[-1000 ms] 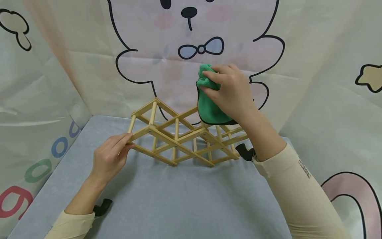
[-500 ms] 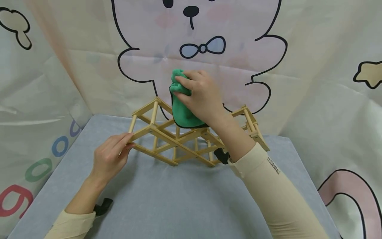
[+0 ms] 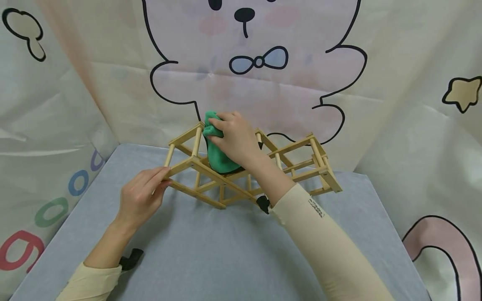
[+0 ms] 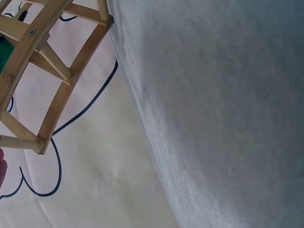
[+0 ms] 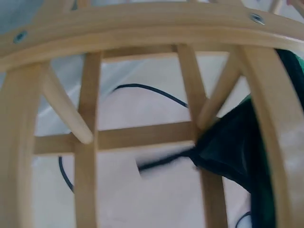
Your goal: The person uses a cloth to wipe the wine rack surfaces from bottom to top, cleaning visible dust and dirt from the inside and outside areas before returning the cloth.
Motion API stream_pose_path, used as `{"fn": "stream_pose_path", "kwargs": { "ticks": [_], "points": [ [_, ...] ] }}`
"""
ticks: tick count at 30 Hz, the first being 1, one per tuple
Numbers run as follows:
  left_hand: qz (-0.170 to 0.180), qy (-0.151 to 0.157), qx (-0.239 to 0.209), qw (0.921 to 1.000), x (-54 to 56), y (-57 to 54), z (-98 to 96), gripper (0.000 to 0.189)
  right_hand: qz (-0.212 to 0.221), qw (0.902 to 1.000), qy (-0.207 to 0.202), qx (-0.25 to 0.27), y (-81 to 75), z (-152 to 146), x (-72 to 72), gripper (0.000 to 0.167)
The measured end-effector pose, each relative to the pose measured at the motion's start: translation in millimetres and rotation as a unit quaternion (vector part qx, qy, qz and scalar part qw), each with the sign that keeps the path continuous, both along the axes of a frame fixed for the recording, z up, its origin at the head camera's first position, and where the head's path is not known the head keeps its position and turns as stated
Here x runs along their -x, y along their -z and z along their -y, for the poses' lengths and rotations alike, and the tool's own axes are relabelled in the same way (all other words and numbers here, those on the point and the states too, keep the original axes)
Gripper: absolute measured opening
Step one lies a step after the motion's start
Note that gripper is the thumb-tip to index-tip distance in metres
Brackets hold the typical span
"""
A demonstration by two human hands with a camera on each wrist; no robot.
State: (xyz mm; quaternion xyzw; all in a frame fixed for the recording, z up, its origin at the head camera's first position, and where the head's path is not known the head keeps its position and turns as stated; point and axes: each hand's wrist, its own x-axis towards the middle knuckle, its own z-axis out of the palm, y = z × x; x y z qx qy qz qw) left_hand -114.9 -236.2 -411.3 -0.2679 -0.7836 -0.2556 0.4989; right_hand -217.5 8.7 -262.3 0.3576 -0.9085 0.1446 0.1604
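Observation:
A folding wooden lattice rack (image 3: pixel 225 181) of pale bars and round dowels stands stretched across the table. At its left end, my left hand (image 3: pixel 141 196) grips the frame between thumb and fingers. My right hand (image 3: pixel 239 140) holds a bunched green cloth (image 3: pixel 219 158) with a dark edge against the rack's upper left-middle part. That hand's forearm hides some of the bars behind it. In the right wrist view the cloth's dark edge (image 5: pixel 228 147) hangs among the bars, with a blurred strip sticking out. The left wrist view shows the rack (image 4: pixel 71 85) and a sliver of fingertip (image 4: pixel 2 166).
The table has a blue-grey cover (image 3: pixel 211 251). Close behind the rack hangs a printed fabric backdrop (image 3: pixel 293 100), with more fabric at both sides. A black piece (image 3: pixel 130 259) sits at the left wrist, and another (image 3: pixel 262 204) at the right.
My right hand has moved left and down along the rack with the green cloth, uncovering the rack's right end. My left hand keeps its grip at the left end.

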Motion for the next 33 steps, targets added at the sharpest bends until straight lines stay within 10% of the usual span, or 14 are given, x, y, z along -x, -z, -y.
{"fn": "stream_pose_path", "kwargs": {
  "ticks": [17,33],
  "points": [
    [-0.007,-0.003,-0.005,1.0,-2.7,2.0,-2.8,0.03,0.051,0.9926,0.071,-0.084,16.4,-0.6,-1.5,0.042],
    [-0.013,-0.004,-0.003,0.9999,-3.1,2.7,-2.7,0.03,0.022,0.9997,0.002,-0.011,15.6,5.9,-3.3,0.047]
  ]
}}
